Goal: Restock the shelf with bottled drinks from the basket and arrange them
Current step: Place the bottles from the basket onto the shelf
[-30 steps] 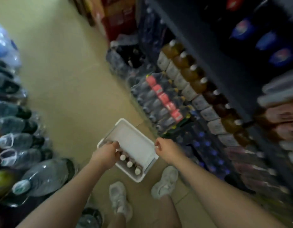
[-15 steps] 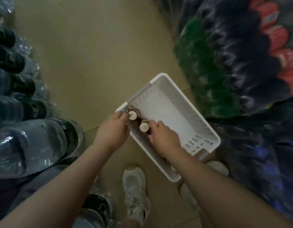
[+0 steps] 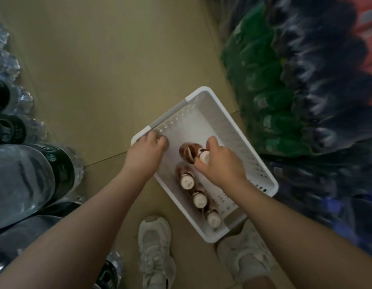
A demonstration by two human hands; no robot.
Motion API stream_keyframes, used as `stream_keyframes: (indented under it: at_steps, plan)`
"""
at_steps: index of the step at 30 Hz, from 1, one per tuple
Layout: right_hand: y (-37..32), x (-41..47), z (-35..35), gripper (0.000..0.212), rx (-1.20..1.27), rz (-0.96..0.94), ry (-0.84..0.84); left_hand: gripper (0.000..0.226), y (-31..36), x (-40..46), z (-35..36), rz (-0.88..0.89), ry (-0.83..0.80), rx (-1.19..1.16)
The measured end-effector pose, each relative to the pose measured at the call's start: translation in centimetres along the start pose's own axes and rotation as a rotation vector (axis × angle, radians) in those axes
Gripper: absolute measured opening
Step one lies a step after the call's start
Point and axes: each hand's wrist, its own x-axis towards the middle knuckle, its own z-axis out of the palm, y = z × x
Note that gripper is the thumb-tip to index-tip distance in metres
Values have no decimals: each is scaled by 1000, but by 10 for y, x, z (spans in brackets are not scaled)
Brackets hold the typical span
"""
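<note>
head cam | steep downward | close over basket (image 3: pixel 270 185) on floor (image 3: pixel 118 69)

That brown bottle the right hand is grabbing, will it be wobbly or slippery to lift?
Probably a bit wobbly: the right hand pinches the brown bottle only around its white cap, so the full-looking body may swing. It seems smooth and round, so likely slippery, and apt to roll if dropped in the basket.

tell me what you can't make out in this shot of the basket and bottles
- Head view: the label on the tilted bottle is too blurred to read, and the right hand covers its neck.
- The bodies of the three standing bottles are hidden beneath their own caps.
- The left hand covers the basket rim at that corner.
- The packs at right are motion-blurred.
</note>
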Motion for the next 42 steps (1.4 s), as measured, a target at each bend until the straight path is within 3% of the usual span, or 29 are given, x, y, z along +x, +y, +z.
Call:
stream_keyframes:
  at_steps: [4,8,13,17,22,24,28,37,42]
  plan:
    - [29,-5,-31,41,-27,57,46,32,7,12,-2,-40,-84,19]
    - [49,-39,-72,40,56,243,68,33,25,-10,-36,76,-96,-4]
    - [56,-117,-152,42,42,297,61,25,77,-54,-164,221,100,-125]
    - [66,-181,-255,45,29,259,112,41,143,-96,-289,446,187,48]
    - [91,-278,-397,39,112,304,361,37,235,-141,-428,607,346,102]
    - [105,-318,-451,39,125,338,510,27,276,-155,-472,681,394,13]
    - [140,-378,-541,37,233,422,751,32,364,-178,-543,786,556,-68]
    - [211,-442,-574,29,395,534,1126,37,491,-207,-571,948,605,-237]
    - [246,-479,-610,28,462,504,1205,41,556,-232,-602,972,672,-363]
